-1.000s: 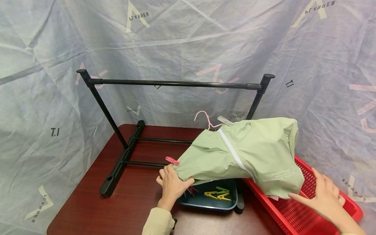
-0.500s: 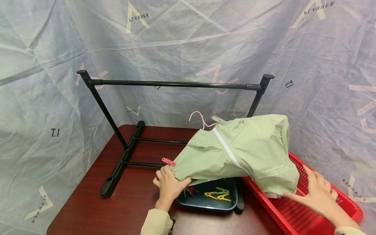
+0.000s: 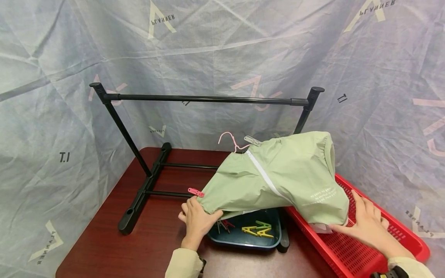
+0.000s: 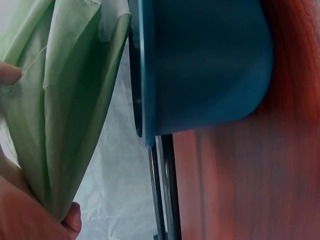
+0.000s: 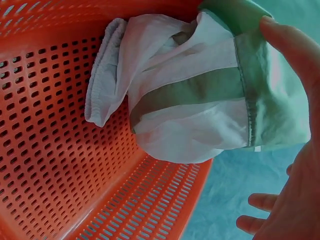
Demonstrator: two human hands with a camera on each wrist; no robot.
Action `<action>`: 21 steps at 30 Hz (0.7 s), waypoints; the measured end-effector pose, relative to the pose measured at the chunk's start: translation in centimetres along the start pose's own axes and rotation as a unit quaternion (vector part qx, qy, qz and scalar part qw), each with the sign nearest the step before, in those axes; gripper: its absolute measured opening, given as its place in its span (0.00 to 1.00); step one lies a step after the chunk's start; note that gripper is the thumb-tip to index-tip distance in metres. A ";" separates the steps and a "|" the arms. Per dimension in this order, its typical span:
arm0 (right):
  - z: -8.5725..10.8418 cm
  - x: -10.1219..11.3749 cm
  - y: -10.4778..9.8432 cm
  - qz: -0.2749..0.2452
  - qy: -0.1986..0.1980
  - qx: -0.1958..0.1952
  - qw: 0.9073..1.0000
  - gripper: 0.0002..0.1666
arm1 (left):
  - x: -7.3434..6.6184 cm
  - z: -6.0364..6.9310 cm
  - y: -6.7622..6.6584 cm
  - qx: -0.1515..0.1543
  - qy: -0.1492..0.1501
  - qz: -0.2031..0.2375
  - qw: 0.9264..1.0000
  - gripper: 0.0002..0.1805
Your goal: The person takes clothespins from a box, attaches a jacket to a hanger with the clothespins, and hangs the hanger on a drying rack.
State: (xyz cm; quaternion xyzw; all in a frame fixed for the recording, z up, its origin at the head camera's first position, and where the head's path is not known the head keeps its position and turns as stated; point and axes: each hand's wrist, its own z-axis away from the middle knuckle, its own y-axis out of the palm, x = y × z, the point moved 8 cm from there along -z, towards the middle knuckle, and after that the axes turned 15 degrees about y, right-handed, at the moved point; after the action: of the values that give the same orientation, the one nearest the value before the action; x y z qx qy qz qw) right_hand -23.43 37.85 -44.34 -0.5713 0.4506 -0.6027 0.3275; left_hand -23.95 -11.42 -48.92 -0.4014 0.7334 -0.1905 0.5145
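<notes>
A light green jacket [image 3: 250,181] with a white front strip and small printed lettering hangs slantwise on a pink hanger [image 3: 229,138]. A pink clothespin [image 3: 196,192] bites its left corner, and a grey clothespin [image 3: 252,140] sits near the neck. My left hand [image 3: 197,220] grips that left corner just below the pink clothespin, with folds bunched between thumb and fingers in the left wrist view. At the lower right edge, my right hand [image 3: 368,224] touches the cloth with its thumb, the fingers spread clear of it. White lining [image 5: 185,120] shows in the right wrist view.
Beneath the jacket's right part stands a red perforated basket [image 3: 386,214]. A dark blue tray [image 3: 240,244] with yellow, green and red clothespins [image 3: 257,230] lies under the jacket. Behind rises a black rack [image 3: 205,99] on the reddish-brown table [image 3: 114,247].
Both hands have moved left, carrying the jacket, hanger and clothespins with them. The jacket's right side has risen slightly. The rack, tray and basket stay where they were.
</notes>
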 end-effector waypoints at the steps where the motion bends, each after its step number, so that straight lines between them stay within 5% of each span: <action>1: -0.1 0.1 0.1 0.002 -0.001 0.002 1.000 0.82 | 0.0 0.0 0.0 0.000 0.000 0.000 1.000 0.48; 21: -1.3 3.8 1.8 -0.052 -0.051 -0.034 0.997 0.87 | 0.8 0.5 0.0 0.008 -0.017 -0.005 1.000 0.47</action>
State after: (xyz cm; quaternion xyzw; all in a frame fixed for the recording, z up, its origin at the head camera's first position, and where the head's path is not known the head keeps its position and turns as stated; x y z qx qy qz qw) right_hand -25.46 33.95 -44.40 -0.6345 0.4233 -0.5737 0.2986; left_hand -23.63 -12.03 -49.56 -0.4040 0.7210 -0.1915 0.5293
